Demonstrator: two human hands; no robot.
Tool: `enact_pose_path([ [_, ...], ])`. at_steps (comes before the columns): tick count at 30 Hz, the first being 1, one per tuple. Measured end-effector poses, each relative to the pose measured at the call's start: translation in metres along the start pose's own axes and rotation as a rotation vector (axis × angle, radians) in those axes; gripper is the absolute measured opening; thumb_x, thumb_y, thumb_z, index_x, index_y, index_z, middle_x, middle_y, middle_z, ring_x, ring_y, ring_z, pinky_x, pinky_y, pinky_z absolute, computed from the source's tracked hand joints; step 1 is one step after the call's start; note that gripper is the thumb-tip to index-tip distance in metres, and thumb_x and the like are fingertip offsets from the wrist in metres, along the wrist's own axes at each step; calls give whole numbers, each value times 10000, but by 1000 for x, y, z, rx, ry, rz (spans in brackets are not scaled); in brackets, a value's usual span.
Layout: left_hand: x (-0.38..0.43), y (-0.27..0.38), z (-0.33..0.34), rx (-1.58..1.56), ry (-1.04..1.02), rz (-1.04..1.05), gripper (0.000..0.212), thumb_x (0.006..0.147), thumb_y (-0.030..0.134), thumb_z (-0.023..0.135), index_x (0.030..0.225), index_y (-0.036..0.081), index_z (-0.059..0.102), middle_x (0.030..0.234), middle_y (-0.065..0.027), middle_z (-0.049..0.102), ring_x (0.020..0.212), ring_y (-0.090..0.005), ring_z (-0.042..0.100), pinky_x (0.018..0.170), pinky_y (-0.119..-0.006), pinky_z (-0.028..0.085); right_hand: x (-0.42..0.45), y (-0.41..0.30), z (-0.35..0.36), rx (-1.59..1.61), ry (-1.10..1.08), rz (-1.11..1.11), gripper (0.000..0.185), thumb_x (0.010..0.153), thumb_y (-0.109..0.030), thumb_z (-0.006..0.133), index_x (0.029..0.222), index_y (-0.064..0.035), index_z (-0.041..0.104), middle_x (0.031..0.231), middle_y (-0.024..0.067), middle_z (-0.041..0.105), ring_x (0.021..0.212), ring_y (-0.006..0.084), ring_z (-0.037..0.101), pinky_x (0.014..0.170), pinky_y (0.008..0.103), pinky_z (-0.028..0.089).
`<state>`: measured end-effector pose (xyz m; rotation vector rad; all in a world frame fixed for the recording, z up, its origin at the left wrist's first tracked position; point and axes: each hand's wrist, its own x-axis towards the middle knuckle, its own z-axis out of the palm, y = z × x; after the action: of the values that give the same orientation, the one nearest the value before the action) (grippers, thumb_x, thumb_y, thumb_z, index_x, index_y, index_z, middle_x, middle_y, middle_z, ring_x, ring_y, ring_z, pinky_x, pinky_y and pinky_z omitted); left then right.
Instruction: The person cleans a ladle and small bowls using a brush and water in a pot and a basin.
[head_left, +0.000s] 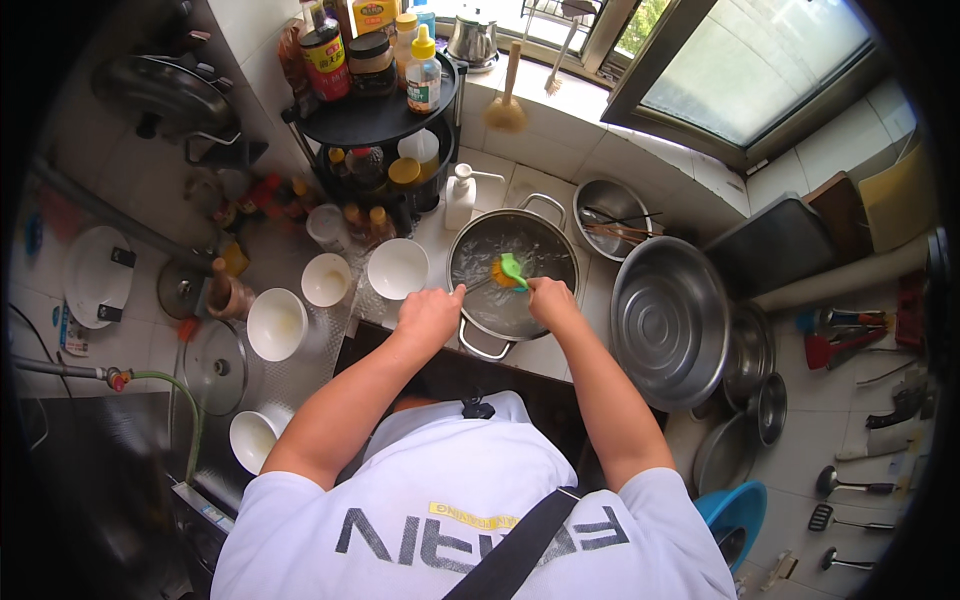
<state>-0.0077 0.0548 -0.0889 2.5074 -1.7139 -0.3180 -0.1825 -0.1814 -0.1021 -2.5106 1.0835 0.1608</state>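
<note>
A steel pot (491, 319) with two handles holds cloudy water in front of me. My right hand (553, 301) grips a green-handled dish brush (512, 270), its orange bristles over the water. At the pot's left rim, my left hand (431, 319) is closed on the thin handle of a utensil (478, 286) that reaches toward the bristles; its far end is hidden, so I cannot tell its kind. A white bowl (398, 269) stands just left of the pot. Behind the pot is a white pump bottle (460, 199).
More white bowls (277, 324) and a glass lid (215, 367) lie to the left. A steel bowl with chopsticks (613, 217) and a large steel basin (670, 322) stand right of the pot. A black rack (360, 124) carries condiment bottles behind; an opened window (750, 67) is at back right.
</note>
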Motion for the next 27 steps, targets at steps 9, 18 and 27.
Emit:
enact_pose_path([
  [9, -6, 7, 6, 20, 25, -43, 501, 1085, 145, 641, 1571, 173, 759, 903, -116, 853, 822, -327, 864, 694, -497, 671, 6, -15, 13, 4, -50, -15, 300, 1056, -139, 622, 1208, -50, 865, 1216, 345, 826, 1168, 540, 805, 1080, 620, 630],
  [18, -12, 1, 5, 5, 44, -12, 559, 1062, 122, 646, 1606, 201, 744, 824, -126, 814, 767, -350, 845, 666, -520, 658, 15, -14, -52, -529, 166, -111, 267, 1085, -178, 642, 1157, -97, 887, 1147, 187, 882, 1066, 365, 882, 846, 485, 690],
  [27, -9, 1, 13, 33, 55, 9, 550, 1052, 121, 659, 1589, 195, 754, 827, -127, 815, 763, -347, 841, 669, -519, 652, 27, 4, 2, 64, -146, -182, 405, 1030, -171, 675, 1378, -184, 883, 1172, 281, 845, 1118, 482, 822, 997, 547, 653],
])
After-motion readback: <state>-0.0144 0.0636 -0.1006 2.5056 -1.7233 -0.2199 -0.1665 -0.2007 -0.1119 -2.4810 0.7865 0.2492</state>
